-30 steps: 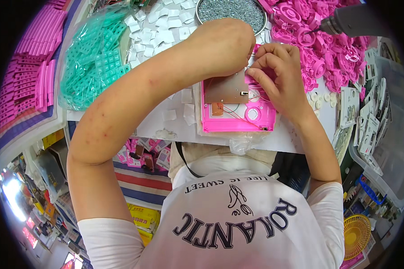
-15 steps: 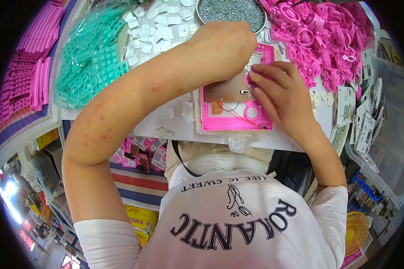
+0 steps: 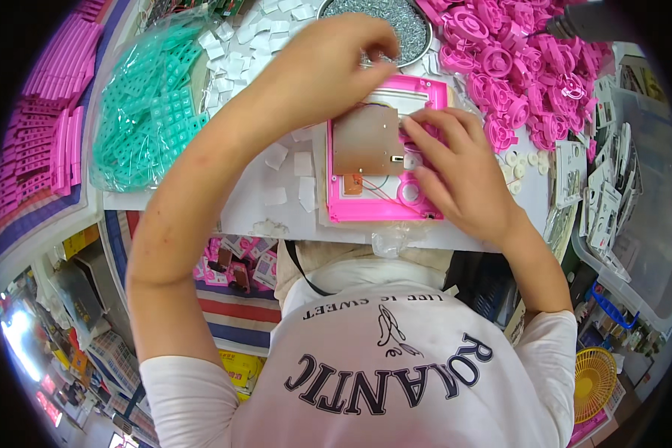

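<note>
A pink plastic case (image 3: 384, 212) lies on the table in front of me, inner side up. In it sits a brown circuit board (image 3: 366, 142) with a small switch at its right edge and thin red and green wires below. My right hand (image 3: 467, 168) rests over the case's right side, fingers spread and bent, the fingertips at the board's right edge. Above the case's upper left, beside a round metal bowl of small screws (image 3: 405, 30), is my left hand (image 3: 343, 63). Its fingers curl with a gap before the thumb; nothing shows between them, though motion blurs it.
White paper pieces (image 3: 276, 157) lie left of the case, near a bag of teal keypads (image 3: 138, 127). Pink round parts (image 3: 511, 67) heap up at the right, below a dark screwdriver-like tool (image 3: 593, 22). Cream discs (image 3: 521, 168) and white panels (image 3: 608, 205) lie farther right.
My left hand has moved left and up off the case toward the screw bowl, uncovering the board. My right hand stays at the case's right side. The dark tool has come into view.
</note>
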Motion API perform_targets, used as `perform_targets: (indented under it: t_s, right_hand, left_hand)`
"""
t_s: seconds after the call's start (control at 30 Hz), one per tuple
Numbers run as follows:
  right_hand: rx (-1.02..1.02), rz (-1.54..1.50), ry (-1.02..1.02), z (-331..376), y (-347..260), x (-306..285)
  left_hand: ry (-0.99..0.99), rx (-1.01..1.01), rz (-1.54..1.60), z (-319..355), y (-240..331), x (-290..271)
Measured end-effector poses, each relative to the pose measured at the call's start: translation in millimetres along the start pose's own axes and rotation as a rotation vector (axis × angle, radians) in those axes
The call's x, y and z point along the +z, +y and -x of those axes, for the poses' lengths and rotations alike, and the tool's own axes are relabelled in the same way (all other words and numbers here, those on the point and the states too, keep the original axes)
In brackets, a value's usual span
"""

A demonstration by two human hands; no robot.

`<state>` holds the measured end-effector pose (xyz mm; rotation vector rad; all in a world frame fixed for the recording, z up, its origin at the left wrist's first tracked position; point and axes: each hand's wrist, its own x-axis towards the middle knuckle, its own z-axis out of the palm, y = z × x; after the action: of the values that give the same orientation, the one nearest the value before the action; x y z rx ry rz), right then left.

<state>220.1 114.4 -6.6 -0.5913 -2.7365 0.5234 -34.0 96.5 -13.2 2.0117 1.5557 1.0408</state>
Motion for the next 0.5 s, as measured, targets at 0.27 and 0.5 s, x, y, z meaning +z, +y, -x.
perform_targets:
  t_s: [0.27, 0.5]
  right_hand:
    - [-0.017, 0.043, 0.079, 0.4, 4.6, 1.6]
    - [-0.039, 0.095, 0.007, -12.0, 1.5, -5.2]
  left_hand:
    - [0.109, -0.286, -0.059, 20.5, -17.1, -18.4]
    - [0.030, -0.109, -0.448, 5.9, 4.3, 16.7]
